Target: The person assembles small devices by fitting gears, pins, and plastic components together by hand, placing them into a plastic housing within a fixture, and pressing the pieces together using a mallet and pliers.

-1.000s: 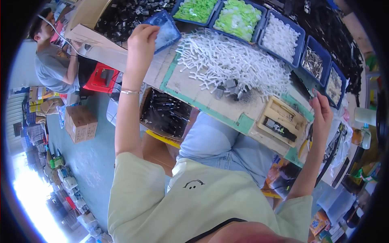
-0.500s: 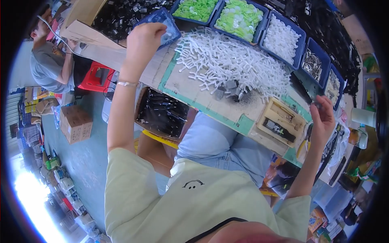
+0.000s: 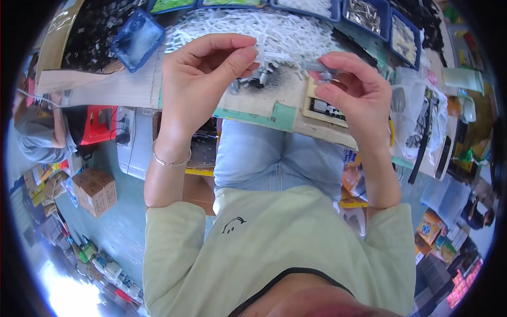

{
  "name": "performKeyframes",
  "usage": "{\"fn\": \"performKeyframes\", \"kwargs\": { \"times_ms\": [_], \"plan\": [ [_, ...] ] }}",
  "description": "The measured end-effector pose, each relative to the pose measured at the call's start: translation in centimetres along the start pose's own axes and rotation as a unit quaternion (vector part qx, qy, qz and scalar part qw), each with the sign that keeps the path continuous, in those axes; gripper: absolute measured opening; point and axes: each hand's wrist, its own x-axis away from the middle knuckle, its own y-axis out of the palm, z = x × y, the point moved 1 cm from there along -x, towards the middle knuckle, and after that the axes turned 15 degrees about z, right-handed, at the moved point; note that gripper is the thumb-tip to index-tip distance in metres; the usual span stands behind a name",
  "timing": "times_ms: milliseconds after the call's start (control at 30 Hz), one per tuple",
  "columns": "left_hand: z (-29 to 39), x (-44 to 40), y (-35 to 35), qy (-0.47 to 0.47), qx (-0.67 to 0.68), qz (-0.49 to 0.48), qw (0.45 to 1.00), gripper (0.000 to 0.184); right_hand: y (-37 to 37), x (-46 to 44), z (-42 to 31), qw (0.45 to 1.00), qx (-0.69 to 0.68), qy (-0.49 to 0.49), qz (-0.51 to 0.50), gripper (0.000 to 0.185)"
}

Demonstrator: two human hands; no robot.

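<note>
My left hand (image 3: 214, 66) is raised over the near side of the table, its thumb and fingers pinched together. Whatever lies between those fingertips is too small to make out against the white pieces behind. Facing it, my right hand (image 3: 356, 87) grips a small grey plastic part (image 3: 318, 67) between thumb and fingers. A gap separates the two hands. Behind them spreads a heap of white branched plastic pieces (image 3: 211, 26). A few grey and black parts (image 3: 259, 79) lie on the table below. Partly hidden by my right hand is a wooden fixture (image 3: 311, 111) with a dark part in it.
A blue tray (image 3: 138, 39) with a clear substance stands at the left, by a box of black parts (image 3: 87, 42). Blue bins of metal pins (image 3: 364, 16) and pale pieces (image 3: 404, 39) stand back right. A plastic bag (image 3: 417, 105) lies right. Another person (image 3: 39, 132) sits far left.
My left hand has come from the blue tray toward the middle. My right hand has moved left and inward, with the grey part now plainly visible in it. The camera view has shifted.
</note>
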Motion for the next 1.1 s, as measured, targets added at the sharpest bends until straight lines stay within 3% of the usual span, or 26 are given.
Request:
{"fn": "performKeyframes", "kwargs": {
  "times_ms": [233,267,333,433,467,533,567,700,767,833,900,1100],
  "plan": [
    [-0.9,0.9,2.5,-0.043,0.023,-0.018,0.999,0.016,-1.1,0.5,0.2,0.999,-0.051,0.017,0.01,0.031],
    [-1.0,0.8,2.6,-0.045,0.024,-0.021,0.998,0.016,-1.3,0.7,0.1,1.0,-0.011,-0.016,0.008,0.031],
    [-1.4,0.8,2.7,-0.144,0.075,-0.056,0.985,0.018,-1.5,0.9,0.0,0.998,0.029,-0.047,0.008,0.031],
    [-1.8,1.8,3.4,-0.152,0.059,-0.062,0.985,0.021,-2.1,1.5,-0.1,0.997,0.059,-0.045,0.005,0.03],
    [-2.0,2.6,3.7,-0.1,0.028,-0.059,0.993,0.022,-2.5,1.7,0.0,0.998,0.049,-0.024,0.008,0.029],
    [-2.7,3.5,4.3,0.125,-0.087,-0.081,0.985,0.024,-3.6,2.6,0.3,0.999,0.041,0.001,0.021,0.029],
    [-2.7,4.0,4.7,0.157,-0.127,-0.089,0.975,0.02,-4.3,3.1,0.4,0.996,0.09,-0.025,0.01,0.027],
    [-3.9,4.8,6.4,0.069,-0.18,-0.219,0.957,0.016,-7.4,4.8,0.0,0.96,0.251,-0.125,-0.013,0.028],
    [-5.2,5.6,7.5,0.295,-0.227,-0.152,0.915,0.023,-9.0,5.8,0.1,0.933,0.327,-0.15,0.012,0.03],
    [-6.4,6.3,8.3,0.321,-0.263,-0.157,0.896,0.029,-11.0,6.4,1.1,0.908,0.382,-0.157,0.071,0.029],
    [-7.4,6.8,9.4,0.433,-0.301,-0.13,0.84,0.027,-11.9,6.7,1.9,0.903,0.393,-0.146,0.088,0.029],
    [-9.5,7.4,10.0,0.477,-0.326,-0.116,0.808,0.027,-12.2,6.0,3.5,0.895,0.404,-0.187,0.034,0.029]
  ]
}}
